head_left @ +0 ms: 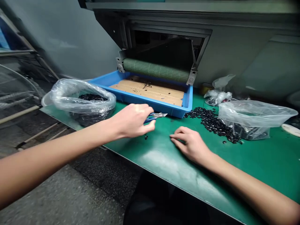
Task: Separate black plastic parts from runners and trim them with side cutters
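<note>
My left hand (133,120) is closed around blue-handled snips (158,115), whose metal jaws point right, just in front of the blue tray. Below that hand a small black piece (146,137) shows against the green tabletop. To the right, my right hand (188,142) hangs low over the table with thumb and fingers drawn together. Whatever is between those fingertips, if anything, I cannot make out. Beyond the right hand lies a spread pile of small shiny black pieces (211,122).
A blue tray (180,111) with a cardboard lining sits under a green conveyor roller (154,68). On the left stands a clear bag (70,93) of black pieces; another clear bag (250,115) stands right. The table's front edge runs diagonally below my hands.
</note>
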Tool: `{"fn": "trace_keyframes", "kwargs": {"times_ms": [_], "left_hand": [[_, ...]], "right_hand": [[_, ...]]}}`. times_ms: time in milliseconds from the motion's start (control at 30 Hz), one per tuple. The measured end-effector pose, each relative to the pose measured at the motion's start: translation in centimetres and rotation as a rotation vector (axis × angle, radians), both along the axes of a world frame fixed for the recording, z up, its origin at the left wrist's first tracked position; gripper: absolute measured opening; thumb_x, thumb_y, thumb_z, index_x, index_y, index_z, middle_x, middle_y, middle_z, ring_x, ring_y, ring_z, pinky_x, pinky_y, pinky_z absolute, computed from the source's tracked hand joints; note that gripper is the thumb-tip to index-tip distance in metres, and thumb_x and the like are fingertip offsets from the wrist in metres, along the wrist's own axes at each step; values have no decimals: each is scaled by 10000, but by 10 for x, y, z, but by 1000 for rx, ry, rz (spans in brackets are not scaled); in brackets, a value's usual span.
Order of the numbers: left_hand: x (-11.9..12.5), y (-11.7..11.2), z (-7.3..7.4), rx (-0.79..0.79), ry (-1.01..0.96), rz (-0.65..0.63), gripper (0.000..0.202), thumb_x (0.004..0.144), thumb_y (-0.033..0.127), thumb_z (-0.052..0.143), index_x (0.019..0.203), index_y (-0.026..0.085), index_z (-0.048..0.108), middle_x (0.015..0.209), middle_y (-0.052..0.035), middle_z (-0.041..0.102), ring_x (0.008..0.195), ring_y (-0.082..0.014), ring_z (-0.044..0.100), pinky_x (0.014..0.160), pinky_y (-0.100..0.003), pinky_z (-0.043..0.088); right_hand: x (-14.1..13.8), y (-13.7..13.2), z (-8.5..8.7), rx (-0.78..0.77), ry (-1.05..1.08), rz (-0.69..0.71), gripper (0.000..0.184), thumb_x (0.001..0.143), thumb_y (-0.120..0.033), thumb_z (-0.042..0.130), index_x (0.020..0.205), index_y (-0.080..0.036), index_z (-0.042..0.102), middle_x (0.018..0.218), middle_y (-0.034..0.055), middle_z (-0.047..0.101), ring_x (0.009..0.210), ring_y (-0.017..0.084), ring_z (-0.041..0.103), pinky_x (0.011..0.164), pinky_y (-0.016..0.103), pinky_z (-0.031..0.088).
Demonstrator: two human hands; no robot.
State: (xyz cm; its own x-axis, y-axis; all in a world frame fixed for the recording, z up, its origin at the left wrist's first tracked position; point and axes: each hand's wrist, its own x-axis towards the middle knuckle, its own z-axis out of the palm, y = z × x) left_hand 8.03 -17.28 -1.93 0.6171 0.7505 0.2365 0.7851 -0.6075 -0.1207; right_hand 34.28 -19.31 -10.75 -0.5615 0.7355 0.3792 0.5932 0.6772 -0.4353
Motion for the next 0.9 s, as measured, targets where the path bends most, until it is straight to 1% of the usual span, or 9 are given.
{"fn": "trace_keyframes", "kwargs": {"times_ms": [100, 167, 233, 333, 400, 500, 633, 767, 900], "left_hand": [[-17, -22, -9, 40, -12, -25, 348, 970, 376, 425, 1159, 133, 587, 1005, -114, 642, 903, -259, 623, 771, -375, 474], [-19, -33, -23, 82, 5, -66, 334, 973, 403, 430, 1158, 169, 579, 1021, -113, 641, 884, -278, 599, 776, -416, 461], [-16, -42, -38, 121, -37, -118, 313, 971, 393, 438, 1177, 197, 569, 1038, -107, 649, 865, -285, 592, 772, -436, 449], [-5, -52, -54, 147, -112, -208, 266, 976, 277, 449, 1207, 192, 550, 1075, -103, 660, 927, -283, 612, 812, -431, 432], [10, -56, -58, 125, -121, -264, 228, 975, 249, 457, 1166, 185, 563, 1072, -98, 661, 921, -270, 615, 783, -415, 423], [41, -57, -53, 44, -79, -303, 212, 976, 283, 473, 1123, 175, 583, 1003, -79, 644, 847, -242, 601, 716, -390, 421], [74, -48, -50, -97, 45, -231, 289, 993, 371, 415, 1110, 167, 583, 945, -69, 594, 831, -236, 557, 732, -396, 446], [85, -39, -52, -98, 125, -166, 327, 981, 424, 407, 1087, 168, 581, 956, -74, 574, 844, -247, 527, 758, -415, 447], [90, -34, -52, -87, 156, -157, 322, 987, 408, 392, 1092, 168, 578, 953, -66, 561, 834, -243, 507, 747, -411, 423]], "right_hand": [[-40, -1, 3, 123, -66, 71, 256, 1010, -287, 492, 1080, -189, 717, 968, 86, 683, 884, 197, 598, 794, 317, 493], [-35, 0, 5, 176, -163, 55, 264, 1027, -260, 449, 1096, -173, 688, 927, 85, 684, 833, 189, 582, 760, 310, 487], [-2, -4, 6, 224, -228, -21, 248, 1021, -207, 444, 1086, -156, 678, 914, 94, 690, 828, 188, 589, 760, 308, 491], [79, -19, 6, 263, -214, -240, 216, 990, -189, 492, 1078, -142, 683, 974, 116, 695, 902, 201, 630, 814, 322, 513], [129, -29, 6, 232, -209, -392, 218, 976, -263, 538, 1091, -152, 687, 1010, 118, 684, 906, 209, 648, 820, 339, 537], [169, -31, 5, 158, -237, -393, 242, 992, -289, 502, 1049, -174, 707, 993, 105, 687, 851, 202, 678, 769, 326, 565], [150, -19, 5, 125, -204, -215, 217, 989, -261, 484, 984, -187, 688, 958, 98, 691, 775, 192, 690, 702, 300, 577], [110, -12, 10, -72, -140, 23, 195, 997, -234, 467, 993, -220, 662, 907, 60, 681, 765, 172, 684, 682, 276, 573], [101, -6, 9, -89, -128, 75, 212, 1011, -214, 447, 1018, -219, 659, 911, 57, 657, 758, 160, 662, 670, 270, 548]]}}
